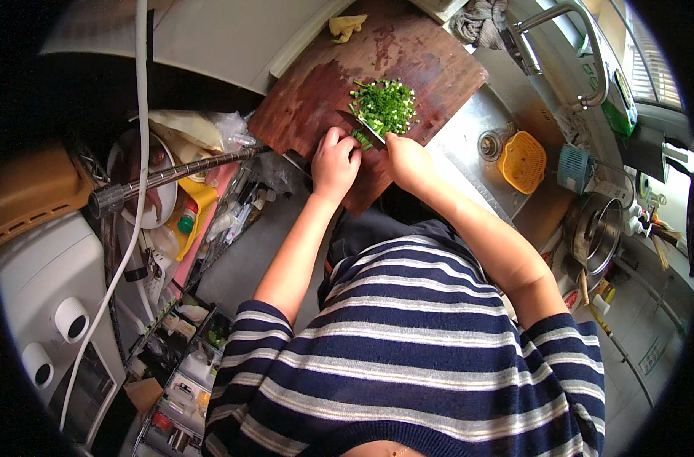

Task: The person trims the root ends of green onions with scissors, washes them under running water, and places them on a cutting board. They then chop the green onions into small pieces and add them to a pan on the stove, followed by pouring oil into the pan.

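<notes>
A wooden cutting board (301,97) lies in front of me, wet and dark in patches. On it sits a pile of chopped green onions (384,105). My right hand (409,163) grips a kitchen knife (365,130), whose blade points up and to the left along the near side of the pile. My left hand (334,163), fingers curled, rests on the board just left of the blade. Some green stalks (363,139) lie between its fingertips and the knife; the fingers hide part of them. A piece of ginger (347,27) lies at the board's far edge.
A steel sink (467,134) adjoins the board's right side, with a yellow basket (524,161) inside and a faucet (595,63) above. Steel pots (604,234) stand farther right. At left, a metal rack (175,174) holds a white bowl (163,211), and a white cable (143,114) hangs down.
</notes>
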### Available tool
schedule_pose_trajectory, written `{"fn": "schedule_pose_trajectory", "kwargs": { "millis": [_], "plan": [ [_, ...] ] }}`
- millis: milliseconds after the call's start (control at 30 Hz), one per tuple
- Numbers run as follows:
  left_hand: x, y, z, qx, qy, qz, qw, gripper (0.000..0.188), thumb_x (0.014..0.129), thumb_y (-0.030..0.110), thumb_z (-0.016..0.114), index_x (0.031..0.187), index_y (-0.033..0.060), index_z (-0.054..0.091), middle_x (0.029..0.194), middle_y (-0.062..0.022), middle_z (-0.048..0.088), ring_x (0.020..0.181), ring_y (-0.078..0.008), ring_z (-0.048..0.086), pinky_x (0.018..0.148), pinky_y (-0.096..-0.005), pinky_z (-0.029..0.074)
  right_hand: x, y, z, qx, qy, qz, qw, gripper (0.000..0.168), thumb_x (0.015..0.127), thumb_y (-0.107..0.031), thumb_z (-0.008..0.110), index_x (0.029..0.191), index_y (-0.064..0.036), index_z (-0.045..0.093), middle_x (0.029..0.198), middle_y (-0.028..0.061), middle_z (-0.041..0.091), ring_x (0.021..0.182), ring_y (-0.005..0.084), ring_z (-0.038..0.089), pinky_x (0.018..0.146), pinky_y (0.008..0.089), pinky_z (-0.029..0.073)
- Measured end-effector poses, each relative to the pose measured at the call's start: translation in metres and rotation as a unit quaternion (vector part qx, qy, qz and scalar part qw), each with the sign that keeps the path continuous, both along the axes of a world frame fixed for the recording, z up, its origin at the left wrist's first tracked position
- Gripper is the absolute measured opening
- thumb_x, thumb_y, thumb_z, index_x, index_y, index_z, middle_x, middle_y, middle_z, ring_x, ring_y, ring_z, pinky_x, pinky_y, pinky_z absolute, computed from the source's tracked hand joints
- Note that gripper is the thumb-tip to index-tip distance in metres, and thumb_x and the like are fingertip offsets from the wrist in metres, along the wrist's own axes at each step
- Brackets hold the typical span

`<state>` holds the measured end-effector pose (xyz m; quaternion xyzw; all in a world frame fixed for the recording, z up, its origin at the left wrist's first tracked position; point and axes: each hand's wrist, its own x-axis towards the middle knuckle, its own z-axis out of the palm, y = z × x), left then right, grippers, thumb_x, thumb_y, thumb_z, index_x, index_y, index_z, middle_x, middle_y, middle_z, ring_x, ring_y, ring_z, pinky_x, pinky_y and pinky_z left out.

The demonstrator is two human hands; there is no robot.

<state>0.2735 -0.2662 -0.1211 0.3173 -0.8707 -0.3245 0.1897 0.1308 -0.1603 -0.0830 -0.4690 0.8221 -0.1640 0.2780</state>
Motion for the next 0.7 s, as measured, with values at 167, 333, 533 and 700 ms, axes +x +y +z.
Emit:
{"fn": "schedule_pose_trajectory", "kwargs": {
  "millis": [167, 333, 533, 700],
  "plan": [
    [0.002, -0.003, -0.018, -0.021, -0.034, -0.038, 0.998, 0.008, 0.075, 0.01, 0.07, 0.081, 0.0069, 0.067, 0.091, -0.0116, 0.06, 0.092, -0.033, 0.061, 0.078, -0.0436, 0.051, 0.001, -0.001, -0.007, 0.037, 0.017, 0.024, 0.999, 0.016, 0.091, -0.015, 0.052, 0.091, 0.0, 0.06, 0.081, 0.0235, 0.069, 0.079, 0.0418, 0.068, 0.07, 0.0526, 0.054],
    [0.001, -0.004, -0.024, -0.052, -0.041, -0.063, 0.996, 0.008, 0.073, 0.01, 0.069, 0.078, 0.0058, 0.065, 0.088, -0.0114, 0.06, 0.09, -0.0331, 0.06, 0.077, -0.0447, 0.052, 0.014, -0.007, -0.033, 0.011, 0.038, 0.02, 0.999, 0.016, 0.092, -0.013, 0.051, 0.093, 0.0, 0.059, 0.073, 0.0222, 0.067, 0.069, 0.041, 0.067, 0.063, 0.0514, 0.053],
    [0.001, -0.002, -0.022, -0.066, -0.021, -0.063, 0.996, 0.007, 0.074, 0.011, 0.069, 0.077, 0.0055, 0.065, 0.086, -0.0105, 0.062, 0.087, -0.032, 0.061, 0.076, -0.0434, 0.053, 0.011, -0.002, -0.028, -0.069, 0.018, -0.025, 0.997, 0.021, 0.095, -0.022, 0.053, 0.097, -0.001, 0.056, 0.073, 0.0226, 0.066, 0.073, 0.0429, 0.066, 0.065, 0.0542, 0.051],
    [0.004, -0.005, -0.028, -0.086, -0.023, -0.075, 0.993, 0.007, 0.074, 0.009, 0.069, 0.078, 0.0052, 0.064, 0.088, -0.0101, 0.061, 0.088, -0.0318, 0.061, 0.075, -0.0425, 0.053, 0.007, 0.003, -0.006, 0.03, 0.002, 0.018, 0.999, 0.02, 0.094, -0.019, 0.051, 0.092, -0.001, 0.06, 0.08, 0.0237, 0.068, 0.078, 0.0416, 0.068, 0.069, 0.0546, 0.051]
  ]
}}
